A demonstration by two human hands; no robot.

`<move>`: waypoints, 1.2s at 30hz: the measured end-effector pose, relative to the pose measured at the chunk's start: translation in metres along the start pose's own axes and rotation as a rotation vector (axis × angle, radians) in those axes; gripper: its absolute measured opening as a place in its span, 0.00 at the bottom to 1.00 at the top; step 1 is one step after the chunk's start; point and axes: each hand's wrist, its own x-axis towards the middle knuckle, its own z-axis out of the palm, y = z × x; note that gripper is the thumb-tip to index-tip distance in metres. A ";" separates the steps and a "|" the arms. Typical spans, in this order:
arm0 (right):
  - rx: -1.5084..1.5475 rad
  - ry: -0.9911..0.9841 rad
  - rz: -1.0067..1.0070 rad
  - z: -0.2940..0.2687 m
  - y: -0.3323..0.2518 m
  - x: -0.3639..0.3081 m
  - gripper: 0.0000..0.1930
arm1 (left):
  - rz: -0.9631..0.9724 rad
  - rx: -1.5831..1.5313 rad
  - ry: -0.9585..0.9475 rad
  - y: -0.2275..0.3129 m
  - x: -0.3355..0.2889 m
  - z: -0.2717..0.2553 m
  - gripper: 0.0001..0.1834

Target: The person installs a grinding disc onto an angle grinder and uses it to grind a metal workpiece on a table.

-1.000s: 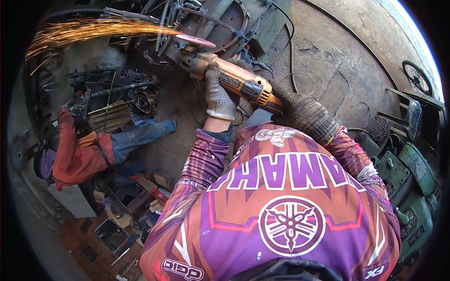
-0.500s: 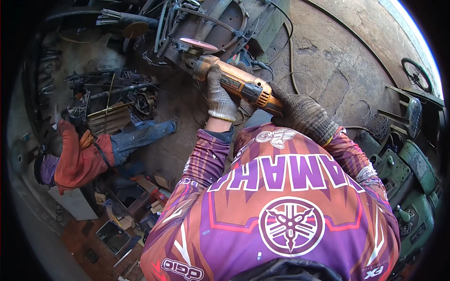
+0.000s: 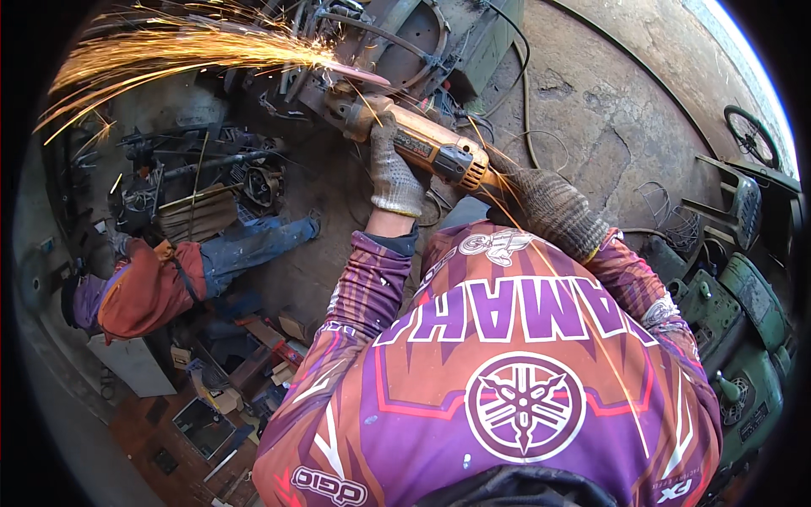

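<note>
1. Left hand [image 3: 394, 173], in a knit glove, is wrapped tight around the front of the orange angle grinder [image 3: 427, 145].
2. Right hand [image 3: 549, 207], gloved too, clamps the grinder's rear, just behind the left.
3. The grinder's disc [image 3: 359, 74] sits ahead of both grips, against the metal frame [image 3: 397, 38].
4. Sparks [image 3: 186, 51] stream off to the left.
</note>
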 end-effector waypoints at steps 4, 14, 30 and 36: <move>-0.032 0.027 -0.027 0.005 0.005 0.000 0.47 | 0.048 0.024 -0.020 0.005 -0.013 0.020 0.41; -0.050 0.002 0.006 0.007 0.007 -0.002 0.49 | 0.000 -0.004 0.058 -0.002 -0.027 0.019 0.42; -0.023 0.037 0.029 0.008 0.003 0.002 0.47 | -0.022 0.027 -0.027 0.000 -0.007 0.013 0.39; -0.034 0.179 -0.118 0.017 0.014 0.001 0.47 | 0.051 0.009 0.075 0.001 -0.010 0.022 0.38</move>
